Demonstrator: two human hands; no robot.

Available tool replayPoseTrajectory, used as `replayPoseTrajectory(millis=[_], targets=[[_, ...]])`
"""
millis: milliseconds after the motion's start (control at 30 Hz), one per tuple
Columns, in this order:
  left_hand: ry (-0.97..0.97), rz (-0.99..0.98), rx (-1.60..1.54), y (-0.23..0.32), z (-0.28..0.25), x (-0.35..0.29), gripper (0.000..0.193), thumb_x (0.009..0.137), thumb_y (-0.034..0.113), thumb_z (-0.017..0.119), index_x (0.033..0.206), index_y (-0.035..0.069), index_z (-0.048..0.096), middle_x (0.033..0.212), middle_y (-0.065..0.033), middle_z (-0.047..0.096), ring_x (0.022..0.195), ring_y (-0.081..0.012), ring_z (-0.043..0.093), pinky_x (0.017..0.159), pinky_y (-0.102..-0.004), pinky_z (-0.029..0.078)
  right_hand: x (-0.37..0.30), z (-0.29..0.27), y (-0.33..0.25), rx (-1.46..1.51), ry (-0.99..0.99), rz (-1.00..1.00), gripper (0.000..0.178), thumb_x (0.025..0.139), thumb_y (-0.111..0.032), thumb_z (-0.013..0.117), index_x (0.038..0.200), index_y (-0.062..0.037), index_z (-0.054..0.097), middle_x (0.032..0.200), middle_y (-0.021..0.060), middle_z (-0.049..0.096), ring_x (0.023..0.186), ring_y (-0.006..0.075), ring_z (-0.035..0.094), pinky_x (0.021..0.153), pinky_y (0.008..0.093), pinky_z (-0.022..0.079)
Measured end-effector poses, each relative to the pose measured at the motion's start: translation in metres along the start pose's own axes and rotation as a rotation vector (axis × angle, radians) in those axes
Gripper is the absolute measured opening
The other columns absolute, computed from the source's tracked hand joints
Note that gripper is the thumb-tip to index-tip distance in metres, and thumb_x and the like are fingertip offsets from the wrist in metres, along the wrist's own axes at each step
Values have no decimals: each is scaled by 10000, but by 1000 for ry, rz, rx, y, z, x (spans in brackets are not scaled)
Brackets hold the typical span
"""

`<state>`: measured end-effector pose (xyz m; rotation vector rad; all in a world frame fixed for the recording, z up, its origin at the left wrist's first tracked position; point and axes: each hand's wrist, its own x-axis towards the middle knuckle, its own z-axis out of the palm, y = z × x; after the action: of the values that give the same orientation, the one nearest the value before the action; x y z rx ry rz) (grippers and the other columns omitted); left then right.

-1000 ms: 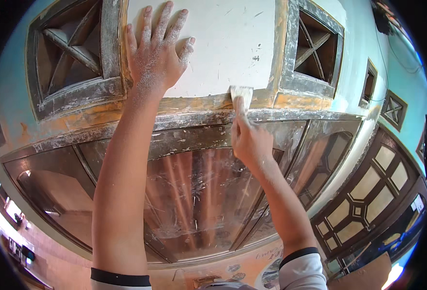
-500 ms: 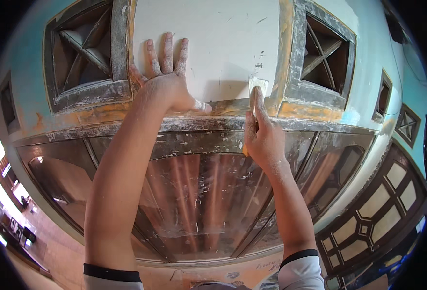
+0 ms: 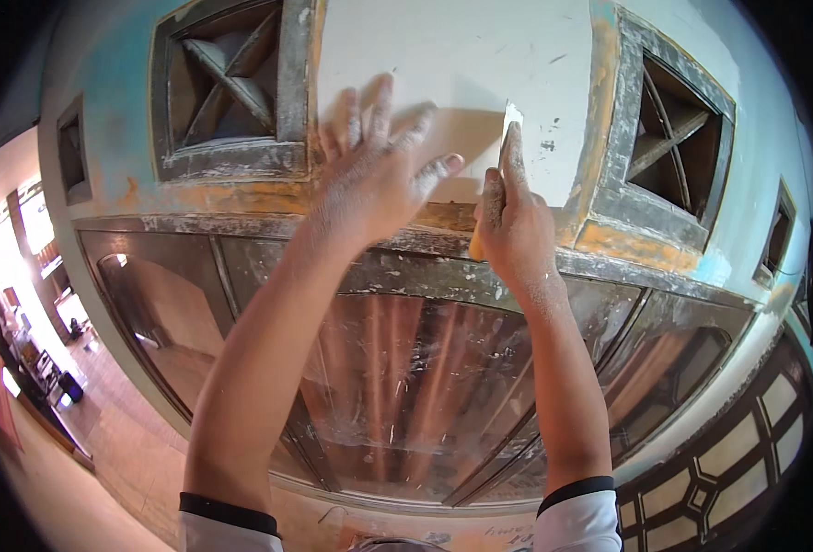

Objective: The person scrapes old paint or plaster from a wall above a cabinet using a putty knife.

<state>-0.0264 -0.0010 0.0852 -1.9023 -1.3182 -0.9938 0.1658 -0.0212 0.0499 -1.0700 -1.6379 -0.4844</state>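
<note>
head view — scraper (image 3: 513, 112) turned edge-on, above the bottom border of the white panel (image 3: 480, 55).
nearest, two bare forearms (image 3: 264, 396) reach up; the right hand (image 3: 523, 230) grips the scraper, index finger laid along the blade, the others curled round the handle, right of the panel's middle. the left hand (image 3: 374, 189), dusty and slightly blurred, has its fingers loosely spread over the panel's lower left; whether they touch it, i cannot tell. a second ago that hand lay higher up and the blade met the bottom border — now it has lifted clear, so work along that border looks paused. the left vent (image 3: 291, 83) and right vent (image 3: 632, 207) flank the panel, a window (image 3: 415, 386) sits below, and a door (image 3: 742, 460) stands farther off, lower right.
</note>
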Motion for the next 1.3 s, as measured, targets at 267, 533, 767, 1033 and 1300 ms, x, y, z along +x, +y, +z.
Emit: replayPoseTrajectory(millis=[267, 533, 767, 1033, 1300], targets=[[-81, -106, -846, 34, -25, -46, 510, 1108, 295, 460, 1409, -105, 559, 1476, -332, 545, 1386, -452, 533, 1162, -469, 420, -13, 43, -29, 546, -43, -316, 650, 1049, -139, 540, 1609, 22, 253, 1214, 330, 680, 1149, 502, 666, 966, 487, 538], [-56, -205, -1235, -12, 19, -63, 428, 1125, 267, 546, 1378, -70, 621, 1197, -74, 715, 1036, -90, 615, 977, -284, 504, -7, 24, -32, 483, -766, -88, 690, 1080, -230, 575, 1648, -38, 235, 1427, 257, 620, 1310, 320, 633, 1101, 422, 478], [242, -296, -1043, -16, 27, -94, 476, 1056, 202, 662, 1475, -9, 581, 1341, -132, 705, 1115, -140, 645, 990, -315, 520, 9, -6, -45, 216, -903, -217, 516, 989, -239, 672, 1432, -12, 535, 1164, 273, 717, 1082, 471, 677, 933, 507, 537], [393, -168, -415, -53, 42, -120, 500, 1003, 5, 585, 1500, 22, 528, 1354, -246, 555, 1103, -439, 653, 969, -434, 529, 26, 0, -23, 0, -223, -538, 268, 940, -154, 678, 1199, -98, 715, 1105, 154, 698, 1056, 379, 645, 985, 493, 497], [145, -401, -300, -53, 28, -117, 613, 1004, 31, 508, 1600, 145, 418, 1557, -182, 440, 1193, -450, 643, 961, -535, 567, 48, 7, -18, -364, -62, -586, 372, 929, -187, 697, 1296, -132, 678, 1381, 110, 548, 1319, 329, 511, 1096, 547, 397]])
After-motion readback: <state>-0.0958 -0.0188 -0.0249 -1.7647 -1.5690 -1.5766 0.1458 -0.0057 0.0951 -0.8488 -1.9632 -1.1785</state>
